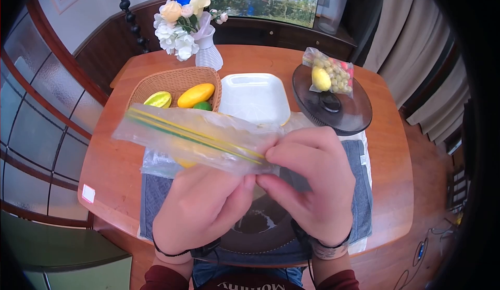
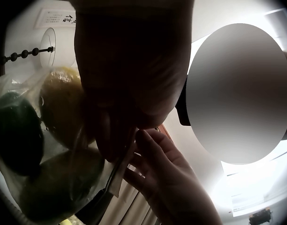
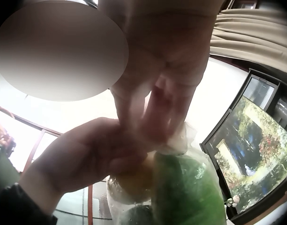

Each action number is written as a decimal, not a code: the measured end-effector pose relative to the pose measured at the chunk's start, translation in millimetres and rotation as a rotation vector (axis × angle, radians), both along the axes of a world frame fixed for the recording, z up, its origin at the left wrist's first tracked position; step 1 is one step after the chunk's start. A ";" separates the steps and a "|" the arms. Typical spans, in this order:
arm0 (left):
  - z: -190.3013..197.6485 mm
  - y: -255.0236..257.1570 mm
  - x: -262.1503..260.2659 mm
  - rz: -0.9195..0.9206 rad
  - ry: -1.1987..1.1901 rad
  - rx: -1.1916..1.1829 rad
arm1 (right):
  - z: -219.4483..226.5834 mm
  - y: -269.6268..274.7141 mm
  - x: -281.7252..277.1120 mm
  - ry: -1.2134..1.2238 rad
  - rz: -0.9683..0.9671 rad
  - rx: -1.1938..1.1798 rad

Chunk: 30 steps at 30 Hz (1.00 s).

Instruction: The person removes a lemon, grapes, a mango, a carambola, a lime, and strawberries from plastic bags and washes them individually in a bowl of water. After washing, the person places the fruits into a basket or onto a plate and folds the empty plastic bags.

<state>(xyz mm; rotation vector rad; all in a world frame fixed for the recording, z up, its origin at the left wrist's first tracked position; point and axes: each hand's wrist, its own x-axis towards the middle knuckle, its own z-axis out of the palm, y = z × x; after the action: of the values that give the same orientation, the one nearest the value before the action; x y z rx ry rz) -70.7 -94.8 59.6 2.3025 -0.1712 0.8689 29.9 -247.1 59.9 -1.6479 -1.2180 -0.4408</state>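
A clear zip bag (image 1: 190,131) with a yellow and green closure strip is held up over the near side of the table by both hands. My left hand (image 1: 203,204) grips it from below, and my right hand (image 1: 320,186) pinches its right end, thumb and index finger at the strip. The fingertips of both hands come close together there. Inside the bag, the left wrist view shows a dark green fruit (image 2: 17,133) and a yellowish fruit (image 2: 61,105). A bright green fruit (image 3: 188,187) presses against the plastic in the right wrist view.
Behind the bag stand a wicker basket (image 1: 136,89) of fruit, a white tray (image 1: 255,97) and a vase (image 1: 209,53) of flowers. At the right, a dark glass stand (image 1: 359,110) bears a bag of grapes (image 1: 338,76). A grey-blue cloth (image 1: 357,186) lies beneath the hands.
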 end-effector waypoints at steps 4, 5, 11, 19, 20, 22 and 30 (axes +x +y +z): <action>-0.1 -4.5 2.6 0.020 -0.006 -0.044 | -2.9 2.3 0.6 -0.064 0.014 -0.004; 1.7 -11.2 5.4 0.072 -0.025 -0.077 | -3.6 2.7 0.5 -0.078 0.020 -0.007; -0.2 -13.1 5.8 0.120 -0.026 -0.036 | -3.1 -3.3 -4.3 -0.115 -0.038 -0.071; -4.9 -5.6 10.3 0.150 -0.242 0.208 | -2.9 -2.4 -8.6 -0.111 -0.109 0.035; -4.1 -9.4 10.5 0.176 -0.248 0.160 | -5.2 -3.1 -8.1 -0.112 -0.109 0.035; -3.8 -12.2 6.6 0.205 -0.255 0.111 | -9.0 -5.8 -7.2 0.011 -0.119 0.130; 3.9 -4.1 -4.6 0.056 -0.197 -0.259 | -2.8 -19.9 7.3 0.499 -0.175 0.288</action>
<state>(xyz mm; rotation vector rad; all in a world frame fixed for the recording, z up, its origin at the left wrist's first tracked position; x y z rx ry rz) -75.2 -98.9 63.5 1.9900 -0.0747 1.0798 37.3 -266.9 57.1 -1.4985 -0.6137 -0.2721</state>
